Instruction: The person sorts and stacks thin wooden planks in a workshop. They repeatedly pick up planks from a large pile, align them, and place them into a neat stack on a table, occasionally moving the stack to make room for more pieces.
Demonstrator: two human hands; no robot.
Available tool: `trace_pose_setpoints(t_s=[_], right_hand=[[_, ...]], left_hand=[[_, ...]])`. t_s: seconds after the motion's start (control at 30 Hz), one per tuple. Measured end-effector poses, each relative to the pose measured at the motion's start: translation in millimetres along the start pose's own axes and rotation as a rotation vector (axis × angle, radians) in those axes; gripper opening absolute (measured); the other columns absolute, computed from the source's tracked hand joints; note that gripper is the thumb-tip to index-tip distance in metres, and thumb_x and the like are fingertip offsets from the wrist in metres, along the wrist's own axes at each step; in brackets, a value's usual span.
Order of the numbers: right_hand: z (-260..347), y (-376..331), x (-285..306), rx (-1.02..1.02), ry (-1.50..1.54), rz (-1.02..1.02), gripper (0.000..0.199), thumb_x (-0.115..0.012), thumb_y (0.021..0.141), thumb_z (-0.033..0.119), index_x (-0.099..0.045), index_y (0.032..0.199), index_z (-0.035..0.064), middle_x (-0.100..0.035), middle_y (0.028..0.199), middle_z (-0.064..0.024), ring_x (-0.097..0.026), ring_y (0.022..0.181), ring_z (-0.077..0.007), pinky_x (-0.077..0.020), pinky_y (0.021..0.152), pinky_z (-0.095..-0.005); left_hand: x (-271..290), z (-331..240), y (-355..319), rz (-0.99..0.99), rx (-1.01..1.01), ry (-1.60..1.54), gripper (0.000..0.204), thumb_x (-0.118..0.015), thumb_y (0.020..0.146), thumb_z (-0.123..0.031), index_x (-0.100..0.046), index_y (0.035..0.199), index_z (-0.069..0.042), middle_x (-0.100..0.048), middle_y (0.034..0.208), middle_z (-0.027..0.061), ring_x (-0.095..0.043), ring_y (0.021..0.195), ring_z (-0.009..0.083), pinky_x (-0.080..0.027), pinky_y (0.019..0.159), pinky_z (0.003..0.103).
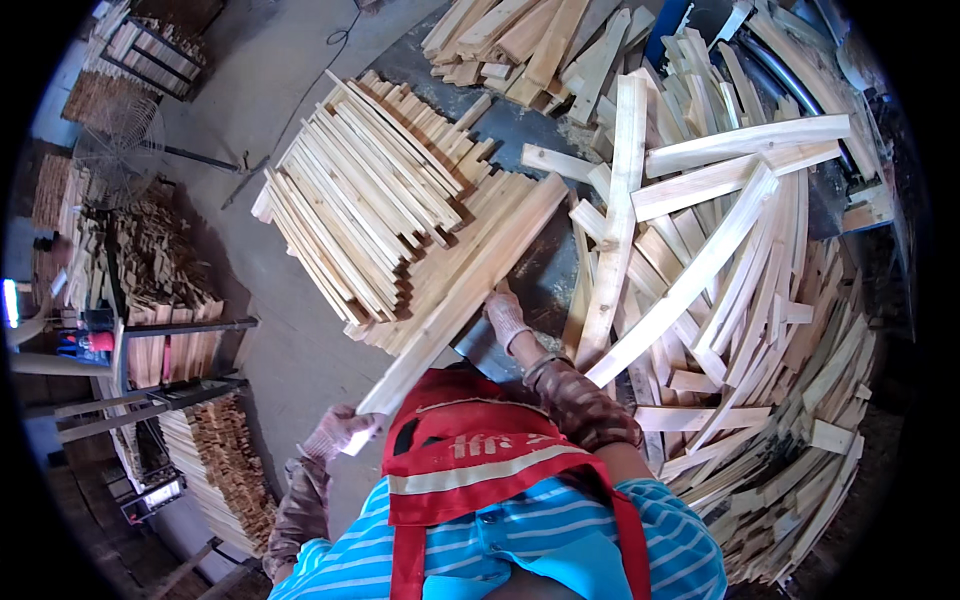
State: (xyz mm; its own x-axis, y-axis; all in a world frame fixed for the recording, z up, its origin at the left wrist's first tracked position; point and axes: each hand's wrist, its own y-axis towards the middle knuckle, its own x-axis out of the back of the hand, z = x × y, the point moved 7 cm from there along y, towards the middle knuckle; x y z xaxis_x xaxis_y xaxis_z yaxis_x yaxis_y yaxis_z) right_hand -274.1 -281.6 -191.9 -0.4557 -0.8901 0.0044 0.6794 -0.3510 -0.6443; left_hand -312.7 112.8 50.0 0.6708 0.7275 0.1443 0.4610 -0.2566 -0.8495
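Observation:
A long pale wooden board [462,308] slants in front of me, its near end by my left side and its far end over the edge of a stack. My left hand [340,432], in a light knitted glove, grips the near end. My right hand [506,314], gloved too, holds the board's right edge farther along; its fingertips are partly hidden. Just beyond the board lies a stack of wooden boards [470,235], with rows of narrow wooden strips [370,190] on top.
A large loose heap of boards [690,230] fills the right side, some jutting toward me. More wood pieces [530,40] lie at the back. On the left stand a fan [122,135], stacked wood [215,470] and metal racks [190,326].

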Motion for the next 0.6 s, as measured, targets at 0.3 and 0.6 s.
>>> trace_pose_setpoints(t_s=[0.3, 0.6], right_hand=[[41, -70, 25, -0.148, 0.527, 0.188, 0.026, -0.063, 0.094, 0.011, -0.065, 0.12, 0.0109, -0.072, 0.101, -0.0073, -0.073, 0.085, -0.0225, -0.0609, 0.074, -0.0386], [118, -146, -25, 0.317, -0.73, 0.401, 0.017, -0.067, 0.079, 0.02, -0.072, 0.091, 0.01, -0.069, 0.087, -0.0155, -0.07, 0.082, -0.0339, -0.0572, 0.065, -0.0392]], left_hand=[[-28, -18, -9, 0.126, 0.174, -0.198, 0.048, -0.079, 0.089, -0.032, -0.069, 0.114, 0.008, -0.075, 0.088, 0.0152, -0.074, 0.076, 0.023, -0.062, 0.076, 0.037], [-13, 6, -31, -0.159, 0.103, -0.049, 0.037, -0.074, 0.09, -0.019, -0.064, 0.118, 0.003, -0.07, 0.094, 0.0084, -0.067, 0.08, 0.0177, -0.056, 0.073, 0.034]])
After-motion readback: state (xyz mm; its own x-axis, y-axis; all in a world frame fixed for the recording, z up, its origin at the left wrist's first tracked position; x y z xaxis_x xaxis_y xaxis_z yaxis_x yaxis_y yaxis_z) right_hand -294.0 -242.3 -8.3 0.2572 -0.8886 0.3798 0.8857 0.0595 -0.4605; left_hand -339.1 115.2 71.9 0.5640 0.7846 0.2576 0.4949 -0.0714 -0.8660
